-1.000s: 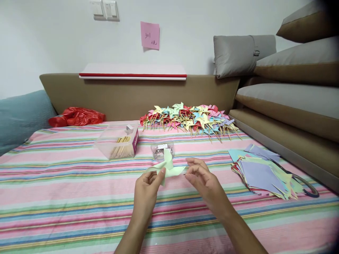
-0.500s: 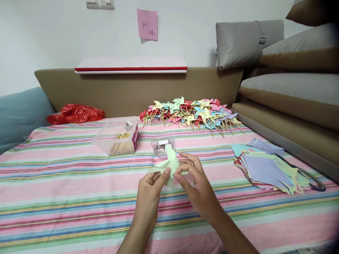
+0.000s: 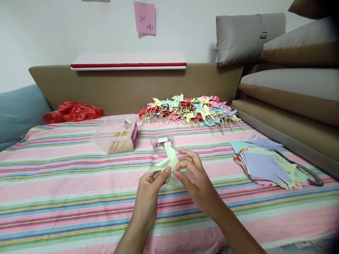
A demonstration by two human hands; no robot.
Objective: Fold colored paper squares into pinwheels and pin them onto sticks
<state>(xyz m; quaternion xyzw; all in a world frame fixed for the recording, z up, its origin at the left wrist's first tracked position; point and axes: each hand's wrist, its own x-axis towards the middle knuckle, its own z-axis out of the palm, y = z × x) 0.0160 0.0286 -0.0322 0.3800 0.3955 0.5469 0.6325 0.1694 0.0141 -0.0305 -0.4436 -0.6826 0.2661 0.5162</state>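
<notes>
A pale green paper pinwheel is held up over the cloth, its corners folded in to the middle. My left hand pinches it between thumb and fingers from the left. At its centre, the thumb and index finger of my right hand close on a small shiny pin, partly hidden by the fingertips. The other right fingers are raised and bent. Just behind the pinwheel sits a clear plastic tub of small dark metal pieces with a white label.
A clear box of wooden sticks stands left of the tub. Finished pinwheels are heaped at the back. Cut paper sheets lie at right, with scissors partly under them. A red plastic bag rests at back left, on the striped cloth.
The view has tilted slightly down. Both hands stay at the pinwheel, which has turned a little; the small shiny pin at its centre shows more clearly between the fingertips.
</notes>
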